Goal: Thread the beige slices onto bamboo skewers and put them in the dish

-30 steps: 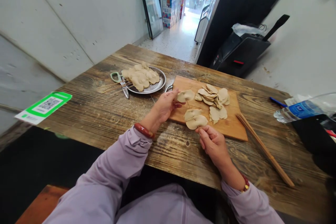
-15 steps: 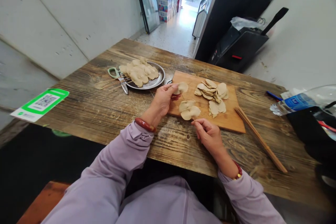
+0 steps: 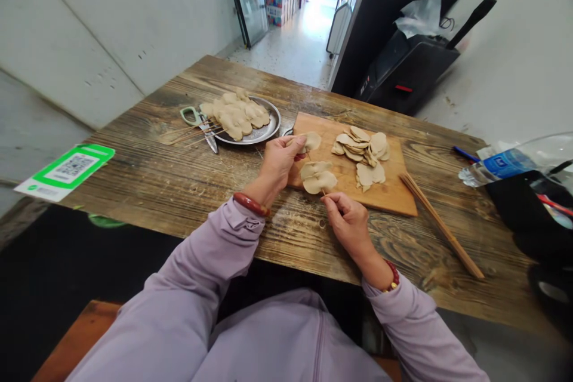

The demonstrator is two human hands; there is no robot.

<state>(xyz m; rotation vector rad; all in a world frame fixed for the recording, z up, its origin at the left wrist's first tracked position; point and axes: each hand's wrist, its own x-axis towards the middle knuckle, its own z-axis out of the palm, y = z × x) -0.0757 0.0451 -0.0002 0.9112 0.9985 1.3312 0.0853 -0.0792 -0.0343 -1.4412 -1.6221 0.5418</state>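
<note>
My left hand [image 3: 278, 161] pinches a thin beige slice [image 3: 311, 141] over the near left corner of the wooden cutting board [image 3: 389, 196]. My right hand [image 3: 347, 222] is closed on the lower end of a thin bamboo skewer that carries two beige slices [image 3: 317, 178]. The skewer's tip points up toward the slice in my left hand. A loose pile of the same slices [image 3: 363, 152] lies on the board just right of both hands.
A metal plate [image 3: 271, 128] with several finished skewers sits at the back left, green-handled scissors [image 3: 199, 122] beside it. A bundle of bare skewers [image 3: 441, 224] lies right of the board. A water bottle [image 3: 504, 166] and black bag [image 3: 528, 215] occupy the right edge; a green QR card [image 3: 65, 170] lies left.
The slice in my left hand has come closer to the skewer's tip. My right hand and the skewer keep their place by the board's near edge. The camera tilted down slightly.
</note>
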